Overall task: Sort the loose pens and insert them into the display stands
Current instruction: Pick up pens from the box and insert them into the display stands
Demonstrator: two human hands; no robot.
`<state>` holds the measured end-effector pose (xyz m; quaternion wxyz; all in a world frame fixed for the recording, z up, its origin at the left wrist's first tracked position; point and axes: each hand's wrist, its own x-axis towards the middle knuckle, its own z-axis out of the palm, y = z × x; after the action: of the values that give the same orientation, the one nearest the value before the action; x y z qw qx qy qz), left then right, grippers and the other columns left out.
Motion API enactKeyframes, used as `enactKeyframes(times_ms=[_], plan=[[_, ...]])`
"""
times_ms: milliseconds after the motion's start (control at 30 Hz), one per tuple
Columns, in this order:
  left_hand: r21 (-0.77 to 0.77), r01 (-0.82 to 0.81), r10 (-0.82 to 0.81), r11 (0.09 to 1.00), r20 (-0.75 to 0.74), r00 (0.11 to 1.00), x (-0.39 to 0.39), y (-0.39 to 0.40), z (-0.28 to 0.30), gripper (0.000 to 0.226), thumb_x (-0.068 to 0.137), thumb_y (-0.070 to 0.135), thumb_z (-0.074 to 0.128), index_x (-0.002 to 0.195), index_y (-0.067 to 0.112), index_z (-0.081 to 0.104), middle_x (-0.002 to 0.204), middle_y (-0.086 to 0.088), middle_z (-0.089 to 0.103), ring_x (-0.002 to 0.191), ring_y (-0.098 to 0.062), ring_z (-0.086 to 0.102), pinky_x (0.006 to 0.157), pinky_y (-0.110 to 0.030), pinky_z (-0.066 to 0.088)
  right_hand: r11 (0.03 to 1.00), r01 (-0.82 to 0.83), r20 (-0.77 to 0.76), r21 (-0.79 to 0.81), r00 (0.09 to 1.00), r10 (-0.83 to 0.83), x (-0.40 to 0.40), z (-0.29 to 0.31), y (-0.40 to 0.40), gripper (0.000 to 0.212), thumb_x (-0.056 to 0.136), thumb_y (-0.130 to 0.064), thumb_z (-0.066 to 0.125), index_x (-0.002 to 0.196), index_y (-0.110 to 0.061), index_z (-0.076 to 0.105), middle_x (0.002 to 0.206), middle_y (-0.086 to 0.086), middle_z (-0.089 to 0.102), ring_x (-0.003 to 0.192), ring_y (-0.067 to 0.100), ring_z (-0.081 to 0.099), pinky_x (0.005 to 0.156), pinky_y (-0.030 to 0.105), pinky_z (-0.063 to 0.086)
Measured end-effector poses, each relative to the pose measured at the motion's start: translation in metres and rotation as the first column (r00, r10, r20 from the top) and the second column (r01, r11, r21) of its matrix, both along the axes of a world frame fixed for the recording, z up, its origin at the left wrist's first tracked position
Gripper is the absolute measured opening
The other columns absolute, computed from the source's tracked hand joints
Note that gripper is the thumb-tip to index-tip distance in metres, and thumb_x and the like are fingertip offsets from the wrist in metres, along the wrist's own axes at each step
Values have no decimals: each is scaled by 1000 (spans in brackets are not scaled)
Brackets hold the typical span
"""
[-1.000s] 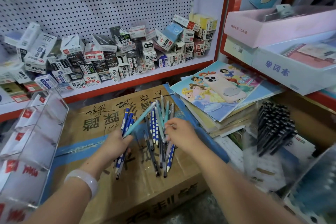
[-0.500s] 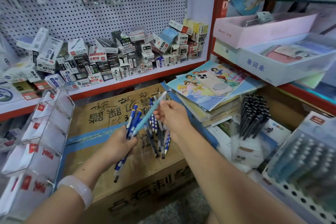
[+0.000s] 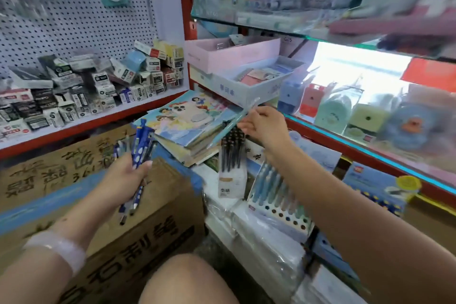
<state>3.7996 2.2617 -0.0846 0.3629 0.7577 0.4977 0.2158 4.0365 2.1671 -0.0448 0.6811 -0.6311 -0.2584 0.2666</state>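
While both hands are mid-frame, scene reads as follows.
left hand: left hand (image 3: 128, 175), lower left of centre, fingers curled round a bundle of blue pens (image 3: 138, 155); thumb tip presses the barrels.
blue pens: dark blue with white dots, upright-tilted, clips up near frame centre-left, tips poking out below the palm over the cardboard box (image 3: 81, 180).
right hand: right hand (image 3: 266, 126), centre-right, pinching one light teal pen (image 3: 237, 121) near its middle.
teal pen: slanted, upper end towards the white tray at upper centre, lower end down-left over the book stack; blurred.
display stand, pastel: display stand (image 3: 278, 207), lower centre, just under the right forearm; holds rows of pale blue pens, front rows of holes partly unfilled.
display stand, black: black pen stand (image 3: 232, 155), centre, full of black pens standing upright, just beside the pastel one; sits just below the teal pen's lower end.
loose pens: a few more visible on the box behind the left hand, count cannot tell.
box: brown carton with blue tape, lower left, printed characters.
books: picture books (image 3: 190, 118), stacked at centre, between box and shelving.
pegboard shelf: small boxes (image 3: 98, 86) piled at left.
wrist: pale bracelet (image 3: 61, 249) on the left wrist, lower left.
right shelves: blurred goods, upper right.
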Motion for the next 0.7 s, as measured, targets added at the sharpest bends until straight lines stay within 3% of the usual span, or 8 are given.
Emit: enactKeyframes(times_ms=[233, 333, 433, 533, 600, 700], plan=[[21, 199, -199, 980, 196, 960, 104, -56, 11, 12, 97, 24, 44, 105, 15, 48, 70, -1, 50, 63, -18, 50, 61, -31, 40, 977, 173, 225, -121, 964, -143, 72, 20, -92, 18, 95, -13, 47, 79, -16, 54, 66, 6, 65, 46, 3, 60, 53, 15, 52], [-23, 262, -244, 965, 298, 923, 136, -86, 0, 10, 97, 18, 45, 88, 22, 48, 65, -1, 50, 58, -15, 48, 59, -28, 38, 964, 222, 294, -149, 940, -171, 87, 9, -119, 8, 94, -12, 49, 88, -9, 54, 65, 7, 64, 45, 4, 60, 51, 16, 53], [-141, 310, -237, 940, 382, 893, 154, -112, -22, 18, 95, 15, 47, 78, 21, 48, 60, -2, 49, 54, -16, 46, 58, -28, 38, 948, 244, 435, -203, 890, -136, 90, -19, -144, 14, 94, -12, 51, 81, -18, 52, 67, 5, 64, 55, 9, 63, 63, 28, 56], [-220, 332, -232, 917, 382, 895, 155, -124, -50, 19, 96, 13, 47, 78, 18, 48, 58, -2, 49, 52, -15, 46, 56, -28, 39, 902, 310, 621, -300, 782, -62, 81, -51, -163, 9, 94, -13, 52, 85, -15, 53, 73, 5, 67, 70, 19, 66, 72, 39, 55], [-261, 329, -223, 907, 366, 904, 149, -126, -65, 20, 96, 13, 46, 76, 15, 46, 58, -3, 50, 51, -15, 47, 53, -27, 39, 874, 312, 657, -372, 754, 10, 73, -71, -170, 7, 95, -16, 50, 88, -14, 50, 77, 8, 67, 73, 23, 64, 70, 42, 53], [-310, 292, -171, 905, 364, 916, 144, -119, -77, 18, 96, 13, 47, 78, 16, 49, 64, -6, 53, 57, -19, 49, 61, -32, 40, 837, 322, 655, -442, 753, 56, 63, -91, -170, 11, 97, -19, 47, 90, -12, 49, 79, 13, 63, 72, 27, 60, 66, 42, 48]])
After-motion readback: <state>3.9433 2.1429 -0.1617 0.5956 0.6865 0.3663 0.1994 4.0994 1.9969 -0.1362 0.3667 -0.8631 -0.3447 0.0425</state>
